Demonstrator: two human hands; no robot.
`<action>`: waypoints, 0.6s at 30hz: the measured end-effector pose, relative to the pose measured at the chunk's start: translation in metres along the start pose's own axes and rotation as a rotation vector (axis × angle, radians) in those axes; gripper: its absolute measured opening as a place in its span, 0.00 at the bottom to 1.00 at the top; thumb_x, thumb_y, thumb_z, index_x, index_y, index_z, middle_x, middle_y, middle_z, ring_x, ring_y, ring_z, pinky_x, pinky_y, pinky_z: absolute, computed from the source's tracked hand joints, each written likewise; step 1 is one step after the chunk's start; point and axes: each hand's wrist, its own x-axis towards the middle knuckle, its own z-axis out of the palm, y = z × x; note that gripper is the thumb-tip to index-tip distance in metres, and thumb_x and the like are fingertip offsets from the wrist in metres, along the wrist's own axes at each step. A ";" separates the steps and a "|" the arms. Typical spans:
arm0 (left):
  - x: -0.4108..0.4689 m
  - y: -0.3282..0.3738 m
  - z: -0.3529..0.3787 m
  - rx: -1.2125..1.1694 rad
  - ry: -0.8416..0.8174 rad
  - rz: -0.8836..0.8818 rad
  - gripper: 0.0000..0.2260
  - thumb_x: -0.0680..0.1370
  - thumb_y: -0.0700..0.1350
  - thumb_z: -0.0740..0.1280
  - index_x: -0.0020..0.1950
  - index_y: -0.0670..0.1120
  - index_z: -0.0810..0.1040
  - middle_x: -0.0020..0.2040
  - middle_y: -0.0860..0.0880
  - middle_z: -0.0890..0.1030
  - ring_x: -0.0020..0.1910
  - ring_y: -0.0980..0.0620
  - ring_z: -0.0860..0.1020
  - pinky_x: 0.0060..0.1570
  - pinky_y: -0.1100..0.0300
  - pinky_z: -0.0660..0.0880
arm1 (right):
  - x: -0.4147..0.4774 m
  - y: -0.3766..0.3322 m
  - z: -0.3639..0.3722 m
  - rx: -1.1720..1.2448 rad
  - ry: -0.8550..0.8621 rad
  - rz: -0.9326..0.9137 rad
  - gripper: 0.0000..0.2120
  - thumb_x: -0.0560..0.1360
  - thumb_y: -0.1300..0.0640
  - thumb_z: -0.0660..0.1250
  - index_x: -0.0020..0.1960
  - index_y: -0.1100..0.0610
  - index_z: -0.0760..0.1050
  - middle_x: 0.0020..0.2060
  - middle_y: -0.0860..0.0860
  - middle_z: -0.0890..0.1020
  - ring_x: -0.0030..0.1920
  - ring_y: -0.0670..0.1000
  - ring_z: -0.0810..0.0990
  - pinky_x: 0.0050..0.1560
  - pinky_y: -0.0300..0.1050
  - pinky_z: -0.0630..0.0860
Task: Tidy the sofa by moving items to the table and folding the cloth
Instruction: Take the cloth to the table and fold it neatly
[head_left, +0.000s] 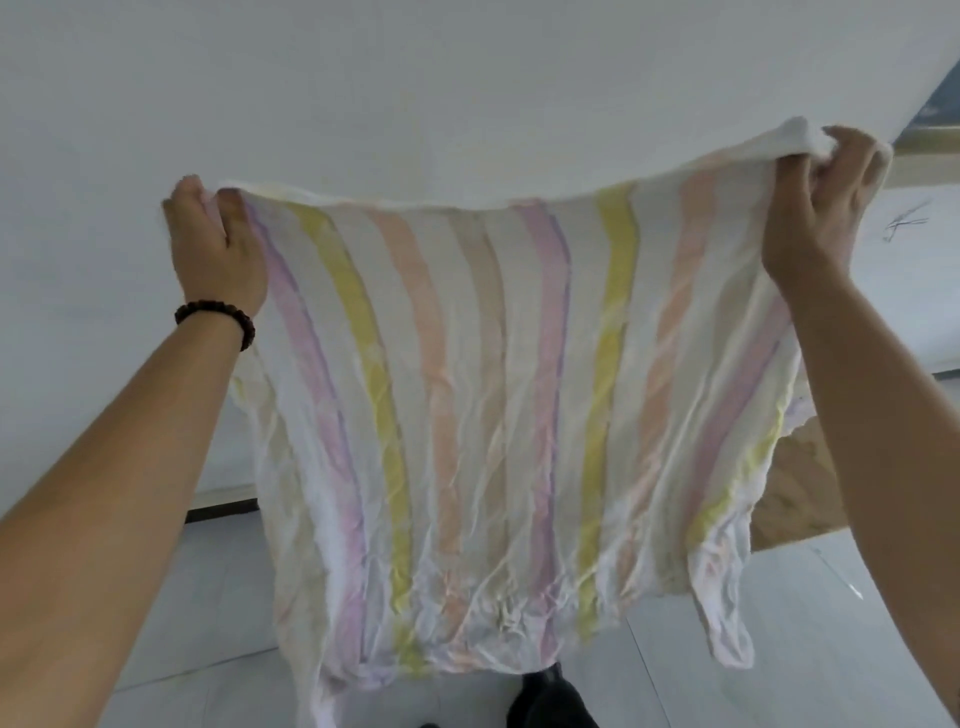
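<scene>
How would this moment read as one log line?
step: folding | left hand: grips corner | right hand: grips corner | striped cloth: held up, unfolded

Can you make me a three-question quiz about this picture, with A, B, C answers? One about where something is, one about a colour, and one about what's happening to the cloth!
1. Where is the beaded bracelet?
A. on the left wrist
B. on the right wrist
C. on the floor

2. Which stripe colour is on the cloth?
A. black
B. yellow
C. dark green

3. How is the cloth right now?
A. folded small
B. lying flat on a table
C. held up, spread open

Answers:
1 A: the dark beads circle the wrist below the left hand.
2 B: yellow stripes run down it, beside pink and peach ones.
3 C: the left hand and right hand each grip a top corner, and it hangs wrinkled.
</scene>
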 end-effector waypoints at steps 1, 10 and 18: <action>0.003 -0.012 0.013 0.015 -0.014 -0.052 0.16 0.82 0.57 0.53 0.65 0.50 0.67 0.60 0.50 0.74 0.55 0.57 0.73 0.59 0.64 0.69 | 0.002 0.016 0.017 -0.028 -0.053 0.026 0.28 0.74 0.37 0.56 0.65 0.55 0.68 0.58 0.47 0.67 0.64 0.49 0.70 0.62 0.39 0.64; 0.064 -0.111 0.129 0.209 -0.080 -0.351 0.13 0.82 0.57 0.53 0.55 0.48 0.60 0.43 0.56 0.69 0.47 0.49 0.71 0.48 0.58 0.66 | 0.050 0.157 0.184 -0.219 -0.300 0.196 0.37 0.68 0.25 0.59 0.64 0.52 0.65 0.62 0.54 0.68 0.64 0.55 0.68 0.63 0.51 0.66; 0.081 -0.213 0.231 0.468 -0.252 -0.555 0.19 0.81 0.56 0.59 0.64 0.43 0.65 0.57 0.44 0.74 0.51 0.46 0.74 0.51 0.54 0.72 | 0.050 0.264 0.311 -0.477 -0.576 0.314 0.40 0.70 0.29 0.63 0.71 0.54 0.65 0.68 0.59 0.67 0.71 0.57 0.64 0.69 0.50 0.59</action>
